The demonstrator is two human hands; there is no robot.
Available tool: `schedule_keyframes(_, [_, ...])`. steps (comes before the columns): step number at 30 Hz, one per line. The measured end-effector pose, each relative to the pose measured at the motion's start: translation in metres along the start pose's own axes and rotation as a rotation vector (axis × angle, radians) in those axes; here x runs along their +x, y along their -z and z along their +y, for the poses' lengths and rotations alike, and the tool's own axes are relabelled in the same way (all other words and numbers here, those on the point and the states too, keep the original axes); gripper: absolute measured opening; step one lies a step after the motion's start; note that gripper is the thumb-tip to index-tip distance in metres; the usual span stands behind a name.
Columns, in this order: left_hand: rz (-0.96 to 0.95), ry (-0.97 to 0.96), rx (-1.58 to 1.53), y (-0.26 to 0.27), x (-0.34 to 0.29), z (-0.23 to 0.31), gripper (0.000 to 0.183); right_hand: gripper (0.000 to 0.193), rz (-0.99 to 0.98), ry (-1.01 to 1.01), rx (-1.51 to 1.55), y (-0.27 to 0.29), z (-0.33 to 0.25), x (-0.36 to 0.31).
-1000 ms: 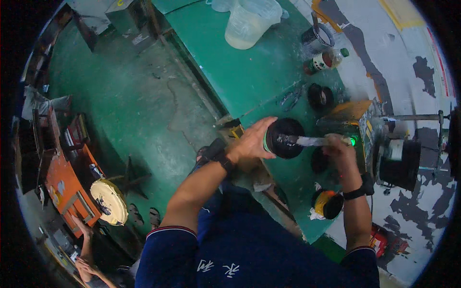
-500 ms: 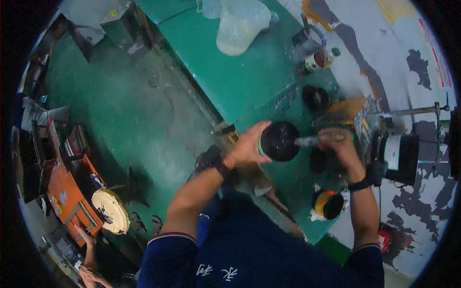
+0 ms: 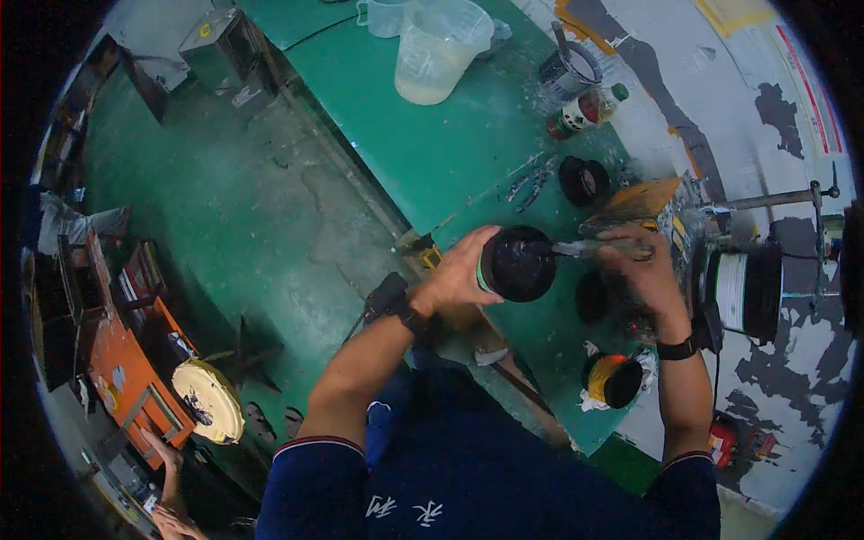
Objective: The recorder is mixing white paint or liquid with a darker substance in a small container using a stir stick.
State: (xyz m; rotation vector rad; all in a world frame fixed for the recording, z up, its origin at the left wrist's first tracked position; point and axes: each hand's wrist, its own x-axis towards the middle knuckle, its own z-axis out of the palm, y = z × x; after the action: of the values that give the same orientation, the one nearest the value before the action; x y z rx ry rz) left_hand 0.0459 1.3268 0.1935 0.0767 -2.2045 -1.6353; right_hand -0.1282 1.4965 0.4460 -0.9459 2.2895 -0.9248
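My left hand (image 3: 457,272) is wrapped round the side of a black spool (image 3: 517,270) with a green band at its edge, its round dark face turned up. My right hand (image 3: 646,270) grips a slim grey tool with a flat, narrow end (image 3: 580,248); whether it is a brush or a scraper I cannot tell. Its tip lies over the upper right of the spool's face. Under and beside the right hand are dark objects, partly hidden. Nearby stands a worn wooden-sided block (image 3: 641,200), and a black spool with an orange-yellow winding (image 3: 614,380) rests on crumpled white paper.
On the green bench (image 3: 468,166) are a translucent jug (image 3: 436,54), a tub with a handle in it (image 3: 571,72), a green-capped bottle (image 3: 589,110), pliers (image 3: 533,184) and a black spool (image 3: 583,180). A white-wound spool (image 3: 745,292) sits at right. Another person's hands (image 3: 162,450) show lower left, near a cream stool (image 3: 207,402).
The tool's tip has moved from the spool's right rim to further over its face. Both hands keep their holds, and the view has steadied and sharpened.
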Motion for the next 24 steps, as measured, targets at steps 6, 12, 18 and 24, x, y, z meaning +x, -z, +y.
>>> schedule_keyframes(6, [0.006,-0.024,0.024,0.000,-0.002,-0.005,0.115,0.021,-0.174,-0.049,-0.140,-0.005,0.011,0.007])
schedule_keyframes(12, [0.015,-0.040,-0.006,-0.005,-0.002,-0.008,0.116,0.027,-0.037,-0.361,0.431,-0.017,0.065,-0.021])
schedule_keyframes(18, [0.016,-0.025,0.005,-0.004,-0.004,-0.007,0.116,0.022,0.084,-0.301,0.387,-0.007,0.026,-0.020])
schedule_keyframes(24, [0.030,-0.019,-0.007,-0.001,-0.002,-0.003,0.115,0.018,-0.086,0.250,-0.324,-0.009,-0.025,0.004])
